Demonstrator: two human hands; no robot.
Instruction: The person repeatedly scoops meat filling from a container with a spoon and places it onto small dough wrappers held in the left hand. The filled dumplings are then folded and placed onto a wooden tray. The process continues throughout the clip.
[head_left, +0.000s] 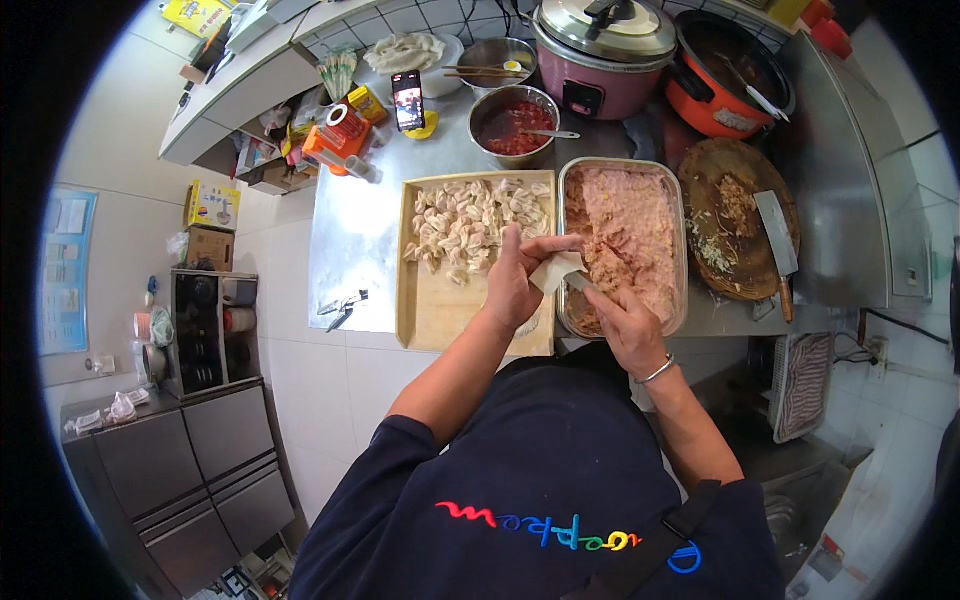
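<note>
A thin square wonton wrapper (553, 274) rests in the fingers of my left hand (514, 289), above the gap between tray and meat container. My right hand (634, 334) grips a small flat spatula (577, 280), its end against the wrapper; most of its handle is hidden by my fingers. On the left, a wooden tray (435, 319) bears many folded wontons (465, 225) in its far half. Pinkish minced meat filling (630, 202) fills most of a rectangular metal container (683, 247) on the right, scooped lower along its left side and near corner.
A round chopping board (694, 180) holds a cleaver (777, 232) and chopped bits. Behind stand a steel bowl of red sauce (517, 124), a pink cooker (600, 75), an orange pot (712, 105) and a propped phone (409, 101). Scissors (345, 307) lie near the table's left edge.
</note>
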